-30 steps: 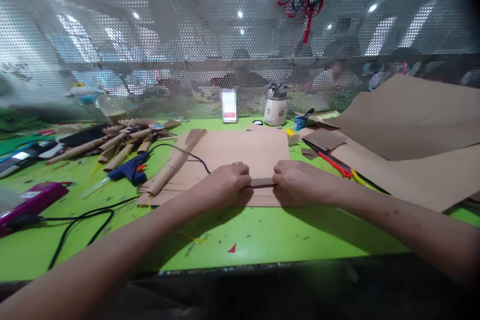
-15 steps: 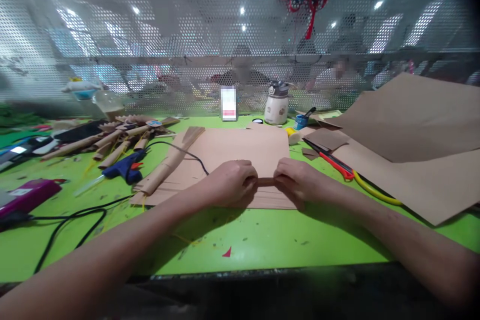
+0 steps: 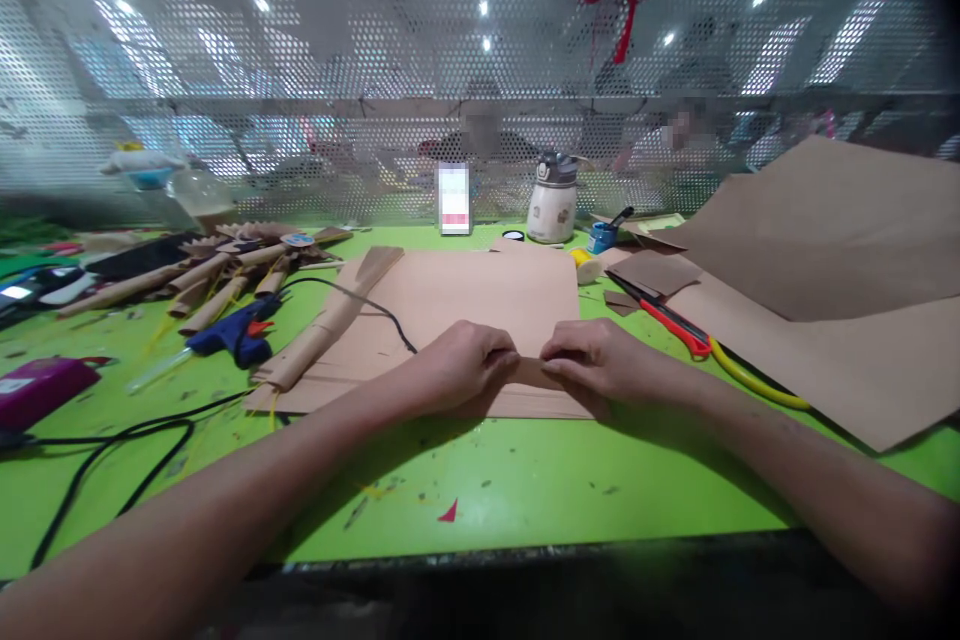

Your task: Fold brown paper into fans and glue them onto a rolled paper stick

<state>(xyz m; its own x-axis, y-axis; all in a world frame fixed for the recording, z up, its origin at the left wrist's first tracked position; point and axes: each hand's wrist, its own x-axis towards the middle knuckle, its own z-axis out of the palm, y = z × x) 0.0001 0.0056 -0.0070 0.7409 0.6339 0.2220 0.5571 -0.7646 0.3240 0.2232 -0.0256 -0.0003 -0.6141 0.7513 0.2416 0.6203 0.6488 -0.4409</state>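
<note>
A narrow brown paper strip (image 3: 531, 371) spans the short gap between my two hands, just above stacked brown paper sheets (image 3: 480, 290). My left hand (image 3: 471, 360) has its fingers closed on the strip's left end. At the right end my right hand (image 3: 596, 356) pinches it between thumb and fingers. My fingers hide both ends of the strip. Left of my hands, a rolled brown paper tube (image 3: 322, 335) lies slanted on the sheets. A black cord crosses the tube and ends out of sight near my left wrist.
A blue glue gun (image 3: 236, 332) and a purple device (image 3: 49, 390) lie left on the green table (image 3: 540, 490). Rolled paper pieces (image 3: 225, 275) lie behind them. Red-handled scissors (image 3: 675, 325) and large brown sheets (image 3: 817, 240) are right. A bottle (image 3: 551, 205) and phone (image 3: 454, 200) stand behind.
The strip between my hands has turned slightly, showing a broader face. My fingers have shifted a little along it. The whole view has moved slightly.
</note>
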